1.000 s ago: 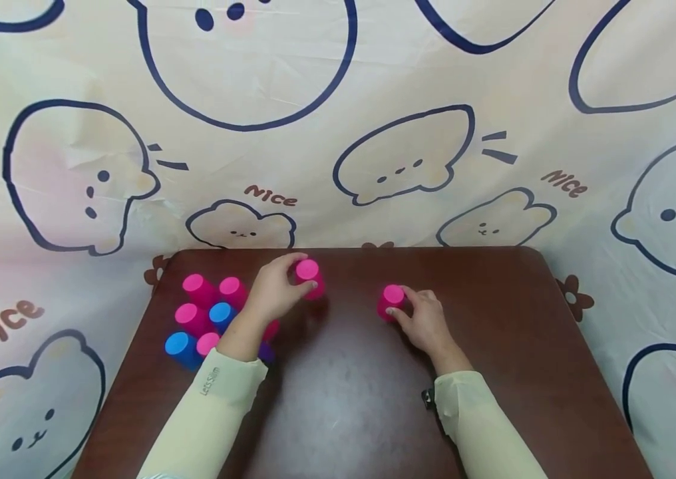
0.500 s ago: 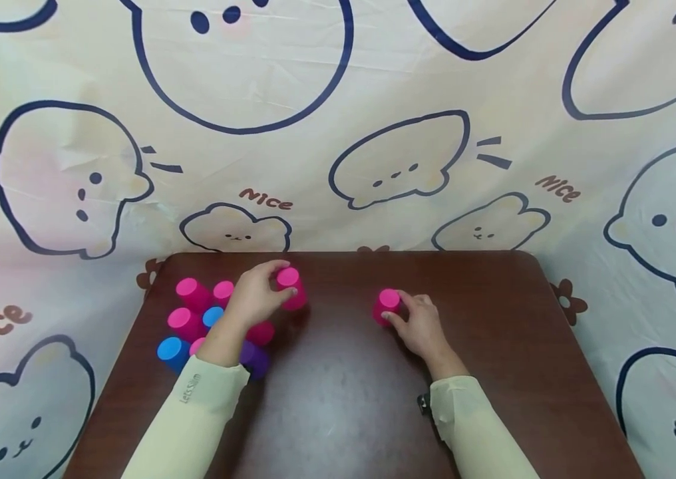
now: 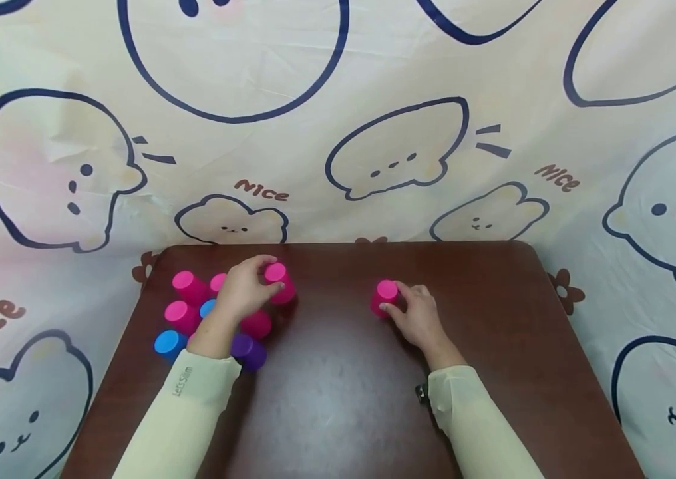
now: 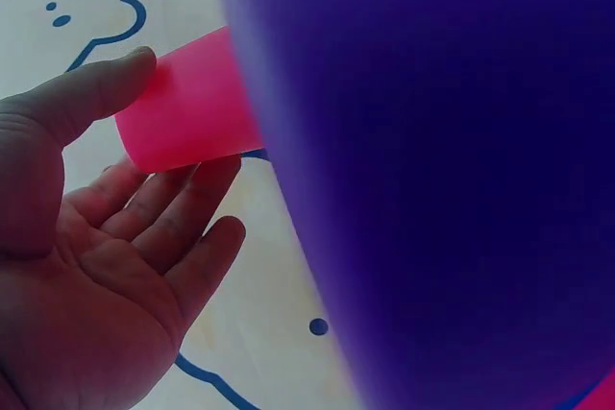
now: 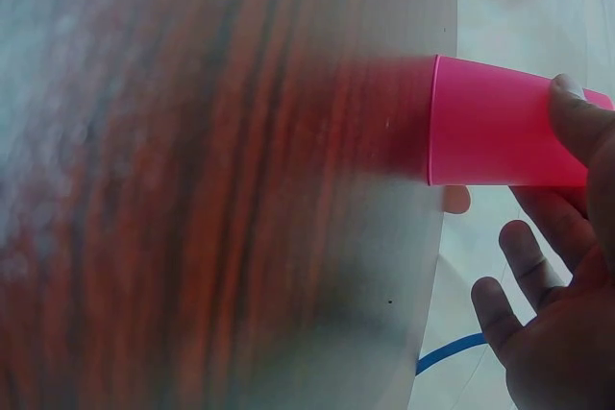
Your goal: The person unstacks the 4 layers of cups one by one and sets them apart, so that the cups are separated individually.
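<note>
My left hand (image 3: pixel 245 291) pinches a pink cup (image 3: pixel 281 285) between thumb and fingers, just right of the cup group at the table's back left. The cup is upside down. In the left wrist view that pink cup (image 4: pixel 187 108) is partly hidden by a blurred purple cup (image 4: pixel 432 180) close to the camera. My right hand (image 3: pixel 420 318) grips another upside-down pink cup (image 3: pixel 382 301) right of the table's middle. In the right wrist view, the thumb lies on the side of this pink cup (image 5: pixel 490 127), its rim right at the tabletop.
Several upside-down cups stand grouped at the left: pink (image 3: pixel 188 286), blue (image 3: pixel 169 343) and purple (image 3: pixel 248 351). My left hand and forearm hide some of them. The brown table (image 3: pixel 338 399) ends at a back edge against a cartoon-printed cloth (image 3: pixel 308 153).
My left hand has moved left with its pink cup, up to the cup group. The right hand has kept its hold on its cup and stayed nearly in place. The head view has shifted slightly.
</note>
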`<state>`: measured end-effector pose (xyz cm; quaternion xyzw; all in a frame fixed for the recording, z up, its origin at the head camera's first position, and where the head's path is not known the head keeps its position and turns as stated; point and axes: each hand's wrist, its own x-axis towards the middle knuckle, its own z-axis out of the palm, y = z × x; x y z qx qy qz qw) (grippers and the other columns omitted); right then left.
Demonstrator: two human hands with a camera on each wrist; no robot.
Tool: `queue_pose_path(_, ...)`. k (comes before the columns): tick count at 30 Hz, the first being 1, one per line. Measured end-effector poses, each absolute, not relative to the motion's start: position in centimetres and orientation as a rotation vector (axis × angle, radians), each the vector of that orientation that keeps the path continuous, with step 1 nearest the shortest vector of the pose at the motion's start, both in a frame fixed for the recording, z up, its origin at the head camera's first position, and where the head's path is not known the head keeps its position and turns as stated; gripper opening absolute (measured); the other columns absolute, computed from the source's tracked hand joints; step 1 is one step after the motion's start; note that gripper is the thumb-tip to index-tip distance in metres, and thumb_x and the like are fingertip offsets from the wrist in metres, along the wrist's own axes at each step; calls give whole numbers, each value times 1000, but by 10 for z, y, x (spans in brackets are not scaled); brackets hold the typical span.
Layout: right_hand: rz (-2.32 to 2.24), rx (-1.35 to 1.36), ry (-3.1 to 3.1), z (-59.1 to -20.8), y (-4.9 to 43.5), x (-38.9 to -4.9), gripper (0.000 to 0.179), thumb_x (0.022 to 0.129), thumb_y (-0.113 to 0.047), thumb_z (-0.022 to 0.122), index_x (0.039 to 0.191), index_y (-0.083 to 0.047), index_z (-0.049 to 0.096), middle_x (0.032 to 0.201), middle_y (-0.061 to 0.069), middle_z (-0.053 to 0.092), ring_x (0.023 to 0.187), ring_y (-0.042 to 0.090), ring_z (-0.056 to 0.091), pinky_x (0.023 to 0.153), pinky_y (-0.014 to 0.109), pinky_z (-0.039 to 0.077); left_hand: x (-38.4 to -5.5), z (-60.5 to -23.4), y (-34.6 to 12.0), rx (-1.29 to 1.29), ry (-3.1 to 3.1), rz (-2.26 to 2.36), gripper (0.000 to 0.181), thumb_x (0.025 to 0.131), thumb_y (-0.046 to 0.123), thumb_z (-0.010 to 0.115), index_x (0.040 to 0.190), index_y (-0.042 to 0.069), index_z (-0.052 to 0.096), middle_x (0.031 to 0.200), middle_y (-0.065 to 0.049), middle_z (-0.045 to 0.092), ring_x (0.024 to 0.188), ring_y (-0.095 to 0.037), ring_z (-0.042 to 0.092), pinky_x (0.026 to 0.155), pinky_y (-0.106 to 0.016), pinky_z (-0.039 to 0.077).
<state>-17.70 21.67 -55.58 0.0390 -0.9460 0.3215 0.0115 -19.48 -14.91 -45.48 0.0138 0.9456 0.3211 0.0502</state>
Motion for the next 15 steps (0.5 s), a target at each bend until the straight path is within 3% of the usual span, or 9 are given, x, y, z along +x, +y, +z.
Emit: queue_pose_path(15, 1014, 130, -2962, -552, 218, -179, 66, 92, -41, 79, 148, -15, 57, 126, 13, 68, 120, 32, 51, 97, 57, 50, -202, -468, -156, -45, 2860, 842, 66, 89, 26, 81, 147, 11, 53, 138, -17, 60, 122, -39, 58, 97, -59, 54)
